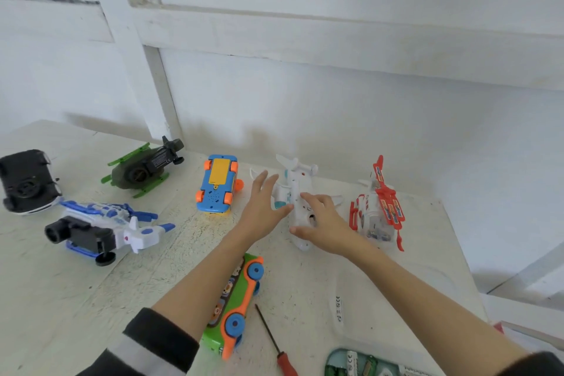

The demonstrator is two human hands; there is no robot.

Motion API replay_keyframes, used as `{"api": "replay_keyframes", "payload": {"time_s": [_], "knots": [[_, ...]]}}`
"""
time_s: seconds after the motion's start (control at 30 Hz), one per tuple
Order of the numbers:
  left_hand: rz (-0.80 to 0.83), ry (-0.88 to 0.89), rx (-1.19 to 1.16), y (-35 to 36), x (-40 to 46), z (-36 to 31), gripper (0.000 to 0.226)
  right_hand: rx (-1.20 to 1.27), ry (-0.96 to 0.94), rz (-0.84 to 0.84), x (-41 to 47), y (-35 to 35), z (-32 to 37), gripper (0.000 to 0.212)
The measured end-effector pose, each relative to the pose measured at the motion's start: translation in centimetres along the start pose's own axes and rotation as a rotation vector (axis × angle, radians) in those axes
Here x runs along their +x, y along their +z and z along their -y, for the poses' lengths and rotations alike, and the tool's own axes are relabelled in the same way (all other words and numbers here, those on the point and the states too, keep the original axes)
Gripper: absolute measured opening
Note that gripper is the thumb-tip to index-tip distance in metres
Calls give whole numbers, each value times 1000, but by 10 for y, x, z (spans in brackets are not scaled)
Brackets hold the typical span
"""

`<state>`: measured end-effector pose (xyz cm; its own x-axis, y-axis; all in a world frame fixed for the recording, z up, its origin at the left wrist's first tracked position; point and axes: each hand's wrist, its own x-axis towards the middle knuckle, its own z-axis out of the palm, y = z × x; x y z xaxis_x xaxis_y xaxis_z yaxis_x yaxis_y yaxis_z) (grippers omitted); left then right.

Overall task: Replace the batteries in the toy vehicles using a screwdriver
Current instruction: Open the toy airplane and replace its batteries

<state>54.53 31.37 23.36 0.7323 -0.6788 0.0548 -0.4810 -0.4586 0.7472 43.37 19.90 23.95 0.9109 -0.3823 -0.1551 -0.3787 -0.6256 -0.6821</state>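
table top [91, 290]: rough matt whitewashed wood, grain showing. white plane [297, 192] far centre: smooth glossy plastic. green bus [235, 305] near: glossy plastic, orange trim. screwdriver [276, 342]: dark metal shaft, red plastic handle. wall [335, 101]: matt painted boards. sleeve [158, 342]: soft dark cloth.

Both my arms stretched forward, dark sleeves pushed up to elbows. Left hand [265, 199] open, fingers straight and spread. Right hand [320, 219] palm down, fingers relaxed, possibly touching something beneath; contact unclear.
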Motion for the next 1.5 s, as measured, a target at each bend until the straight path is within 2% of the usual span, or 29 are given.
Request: {"api": "replay_keyframes", "payload": {"time_s": [0.2,0.4,0.5,0.57,0.7,0.8,0.9,1.03,1.1,1.17,1.33,1.4,1.5], "knots": [[-9,-24,-83,10,7,-8,54,39,-19,-41,-2,3,5,65],[-90,-28,-225,16,10,-15,52,102,-35,-84,-2,4,11,57],[-174,17,-294,11,7,-23,53,102,-97,-167,-2,2,17,56],[-255,57,-338,4,7,-33,53,126,-175,-261,-2,-2,23,60],[-442,141,-413,-17,8,-58,50,242,-332,-542,-4,-19,41,82],[-533,212,-453,-31,9,-73,49,227,-361,-699,-6,-37,54,99],[-583,260,-518,-40,9,-85,50,263,-260,-658,-11,-54,65,112],[-633,282,-544,-45,2,-95,48,484,-276,-389,-23,-75,69,119],[-635,293,-541,-45,-2,-97,47,661,-327,-223,-28,-83,69,111],[-620,334,-527,-43,-6,-100,47,797,-357,-163,-31,-87,69,87],[-563,430,-521,-34,-19,-105,47,997,-372,-329,-38,-93,71,35],[-551,469,-532,-32,-26,-108,43,1025,-357,-411,-43,-93,72,26],[-505,458,-580,-27,-42,-118,41,1069,-329,-490,-51,-89,73,23]]}}
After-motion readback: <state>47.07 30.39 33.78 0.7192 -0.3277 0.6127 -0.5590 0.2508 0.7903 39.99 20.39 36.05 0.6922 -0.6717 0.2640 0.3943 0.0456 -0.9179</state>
